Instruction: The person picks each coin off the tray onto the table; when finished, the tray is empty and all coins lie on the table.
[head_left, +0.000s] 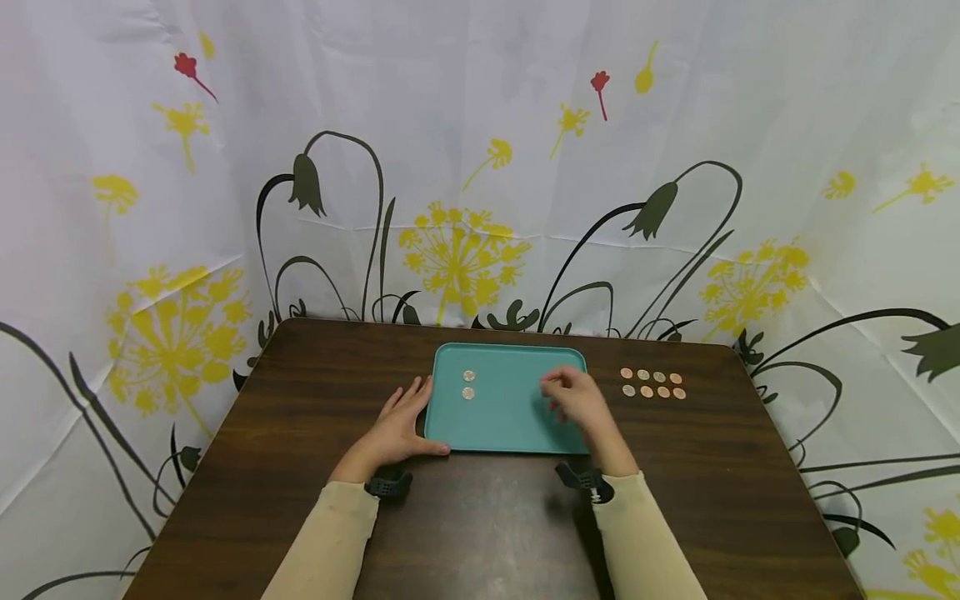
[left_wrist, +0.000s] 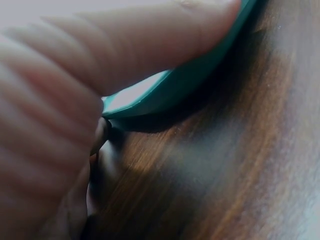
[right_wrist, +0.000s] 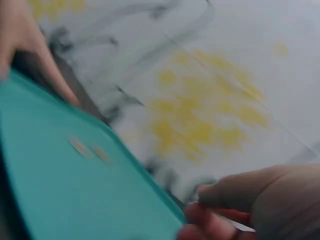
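A turquoise tray (head_left: 501, 427) lies on the table, with two coins, an upper coin (head_left: 468, 376) and a lower coin (head_left: 468, 393), on its left part. My left hand (head_left: 397, 427) rests spread at the tray's near left corner, the thumb along the front edge and the fingers by the left side. In the left wrist view the straight thumb (left_wrist: 150, 40) touches the tray rim. Over the tray's right part hovers my right hand (head_left: 577, 402), fingers bent and fingertips close together. Blur hides whether anything sits between those fingertips (right_wrist: 197, 215).
Right of the tray, several coins (head_left: 647, 392) lie in two rows on the dark wooden table (head_left: 315, 367). A white curtain (head_left: 465, 100) with a flower print hangs behind the table's far edge. Each wrist wears a black strap (head_left: 388, 486).
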